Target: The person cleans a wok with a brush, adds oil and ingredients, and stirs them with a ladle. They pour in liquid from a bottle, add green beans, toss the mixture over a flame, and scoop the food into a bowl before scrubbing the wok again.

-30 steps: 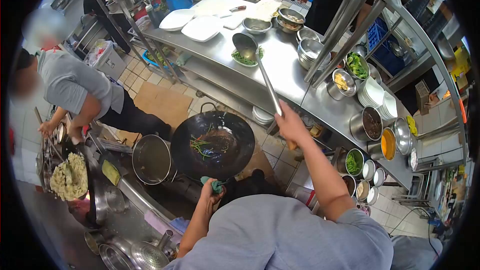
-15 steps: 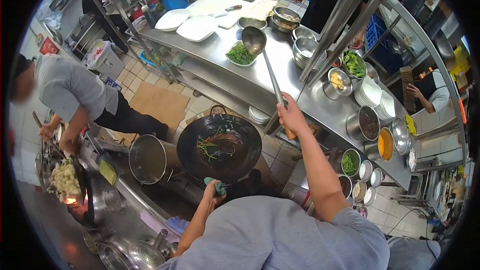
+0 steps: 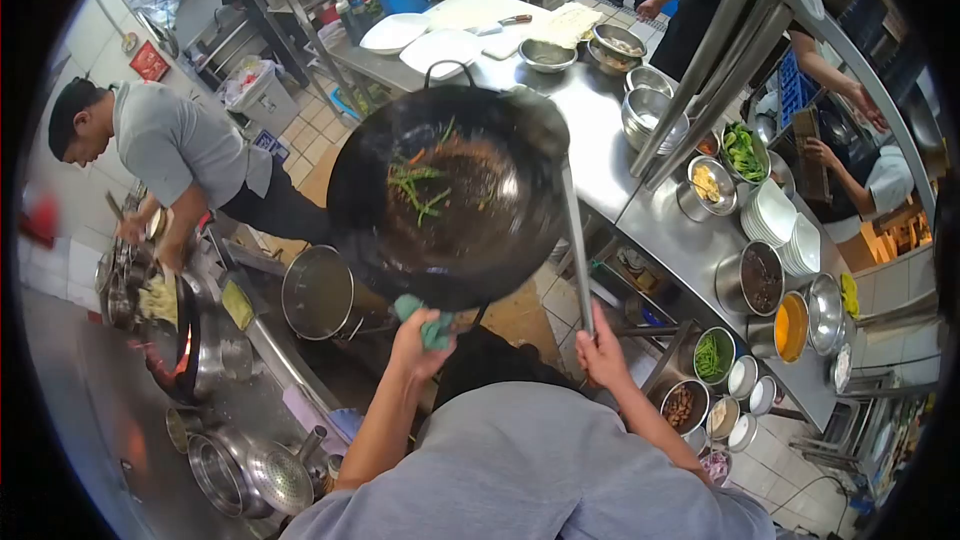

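Note:
My left hand (image 3: 413,348) is closed around the near handle of a black wok (image 3: 440,255), with a folded green cloth (image 3: 434,330) in the grip. The wok is raised and hides the counter's near edge. A few green beans (image 3: 418,190) and dark sauce lie in it. My right hand (image 3: 600,350) is wrapped round the handle of a long ladle (image 3: 577,230). The ladle's bowl is blurred at the wok's upper right rim. The white dish of green beans on the counter is now hidden behind the wok.
White plates (image 3: 395,33) and a knife (image 3: 515,20) lie on the steel counter (image 3: 610,175). Steel bowls and pots of ingredients line the right side. At left a co-worker (image 3: 170,140) cooks over a flame. A large pot (image 3: 317,290) stands left of the wok.
The wok has risen and moved toward the counter. My right hand has come down and back with the ladle, whose bowl has gone from above the bean dish to the wok's rim.

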`<action>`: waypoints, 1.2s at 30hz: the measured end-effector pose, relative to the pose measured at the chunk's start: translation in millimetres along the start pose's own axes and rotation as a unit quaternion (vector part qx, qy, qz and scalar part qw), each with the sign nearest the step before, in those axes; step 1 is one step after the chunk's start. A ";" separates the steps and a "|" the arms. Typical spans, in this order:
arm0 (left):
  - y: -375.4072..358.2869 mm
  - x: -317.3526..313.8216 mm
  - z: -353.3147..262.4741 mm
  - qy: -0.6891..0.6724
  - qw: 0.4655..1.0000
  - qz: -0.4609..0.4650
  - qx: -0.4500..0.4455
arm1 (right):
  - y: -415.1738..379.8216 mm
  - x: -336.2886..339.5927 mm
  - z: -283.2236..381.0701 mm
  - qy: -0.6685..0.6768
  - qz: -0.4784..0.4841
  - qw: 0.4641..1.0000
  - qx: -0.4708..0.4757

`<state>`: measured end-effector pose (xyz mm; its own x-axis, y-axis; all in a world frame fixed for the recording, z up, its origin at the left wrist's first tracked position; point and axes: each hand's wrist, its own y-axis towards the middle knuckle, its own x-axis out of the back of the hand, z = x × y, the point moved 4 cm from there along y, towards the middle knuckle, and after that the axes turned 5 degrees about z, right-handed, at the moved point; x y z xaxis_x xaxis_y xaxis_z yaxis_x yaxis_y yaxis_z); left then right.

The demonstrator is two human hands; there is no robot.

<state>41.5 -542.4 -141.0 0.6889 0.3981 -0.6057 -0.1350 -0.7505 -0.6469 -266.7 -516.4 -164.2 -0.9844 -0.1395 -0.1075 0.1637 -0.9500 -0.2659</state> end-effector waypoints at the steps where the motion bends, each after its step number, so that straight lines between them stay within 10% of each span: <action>1: 21.1 -17.4 -4.3 -0.024 0.999 0.039 -0.008 | 4.6 8.4 -13.0 -0.106 0.003 0.994 0.029; 3: 60.0 -47.2 -18.8 0.002 0.998 0.030 -0.053 | 20.0 11.4 7.1 -0.214 0.007 0.975 0.066; 10: 187.0 -115.6 -38.4 0.042 0.982 0.091 -0.161 | 188.6 -27.9 145.7 0.077 0.026 0.996 -0.036; 13: 198.8 -164.5 -96.9 0.095 0.949 0.047 -0.298 | 235.6 -65.4 175.1 -0.075 0.036 0.997 0.002; 17: 229.1 -164.7 -197.8 0.160 0.953 0.049 -0.252 | 253.8 -4.5 110.1 -0.442 -0.004 0.867 0.230; 21: 252.8 -142.0 -218.8 0.121 0.980 0.073 -0.140 | 271.5 23.2 214.3 -0.528 -0.053 0.847 0.042; 25: 256.7 -165.1 -185.9 0.102 0.979 0.076 -0.161 | 357.9 -39.8 216.5 -0.405 -0.114 0.885 0.197; 31: 285.3 -182.9 -231.2 0.118 0.968 0.090 -0.202 | 293.8 18.4 128.0 -0.394 -0.010 0.905 0.162; 36: 279.3 -175.2 -212.2 0.104 0.975 0.083 -0.179 | 325.7 42.2 226.9 -0.539 -0.151 0.829 0.006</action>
<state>34.2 -933.7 -117.2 0.8135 0.1680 -0.5567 -0.0251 -0.9463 -0.3222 -269.7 -895.2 -38.0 -0.4684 -0.0577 0.8817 -0.0953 -0.9888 -0.1153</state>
